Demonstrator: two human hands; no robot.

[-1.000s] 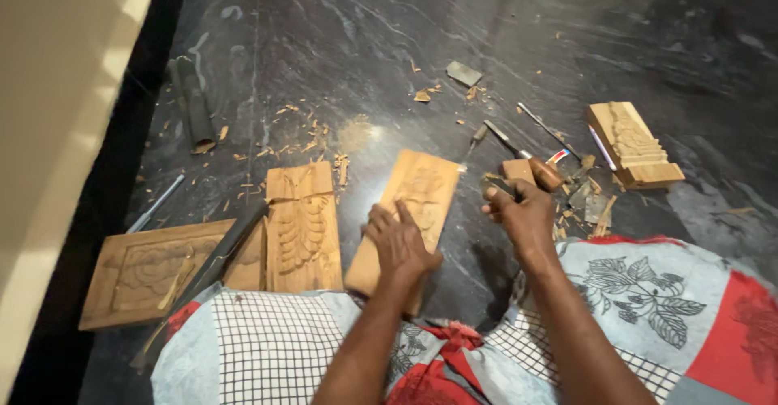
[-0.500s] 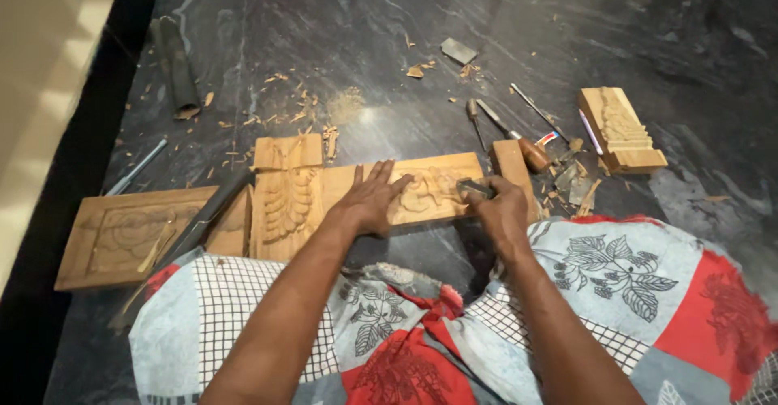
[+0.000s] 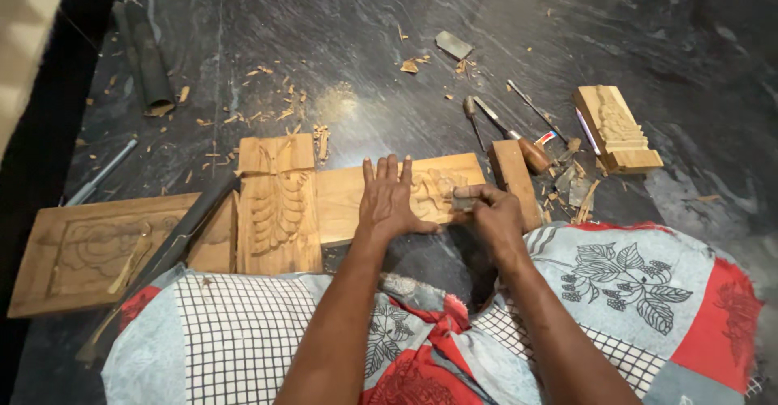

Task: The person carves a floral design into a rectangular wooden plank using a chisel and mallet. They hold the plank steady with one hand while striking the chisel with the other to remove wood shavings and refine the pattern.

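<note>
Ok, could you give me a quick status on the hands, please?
Left hand flat on carved panel. Right hand pinching small tool against it. Wood chips scattered beyond.

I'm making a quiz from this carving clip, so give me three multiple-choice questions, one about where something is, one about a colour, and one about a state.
1. Where does the left hand rest?
A. on the long pale carved wooden panel
B. on the dark pipe
C. on the cloth

2. What colour is the stone floor?
A. white
B. dark grey
C. green

3. How is the left hand?
A. fist
B. flat, fingers spread
C. lifted

Key: 1 A, palm lies on the panel; 2 B, dark veined surface; 3 B, fingers fanned and pressed down.
</note>
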